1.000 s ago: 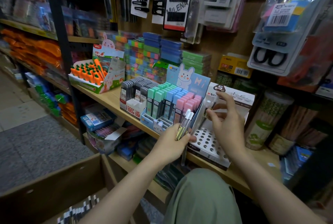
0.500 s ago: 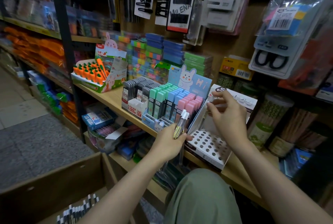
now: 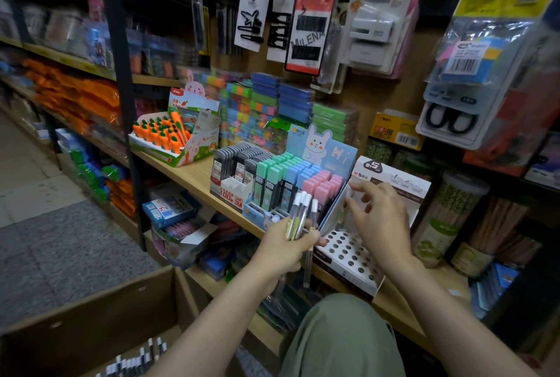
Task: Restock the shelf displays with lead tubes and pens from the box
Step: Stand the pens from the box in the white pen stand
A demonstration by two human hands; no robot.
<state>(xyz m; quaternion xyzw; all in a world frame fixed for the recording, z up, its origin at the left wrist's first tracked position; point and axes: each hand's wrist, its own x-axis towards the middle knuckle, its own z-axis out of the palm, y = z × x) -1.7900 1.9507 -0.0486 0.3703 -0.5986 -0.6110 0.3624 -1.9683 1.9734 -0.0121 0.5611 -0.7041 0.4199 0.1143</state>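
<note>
The left hand [image 3: 283,250] grips a small bunch of clear white-capped pens [image 3: 298,216] just beside the white perforated cardboard pen stand [image 3: 348,255], whose visible holes are all empty. The right hand [image 3: 380,219] hovers over it, fingers loosely spread, holding nothing. More pens wait in the brown cardboard box [image 3: 91,316]; restocking looks barely begun.

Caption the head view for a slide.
Left hand grips white-capped pens while right hand reaches over the holed pen display.

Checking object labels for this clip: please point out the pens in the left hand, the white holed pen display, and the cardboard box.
pens [image 3: 298,216], head view, on the clear barrels.
white holed pen display [image 3: 348,255], head view, on its perforated top.
cardboard box [image 3: 100,313], head view, on its far wall.
</note>
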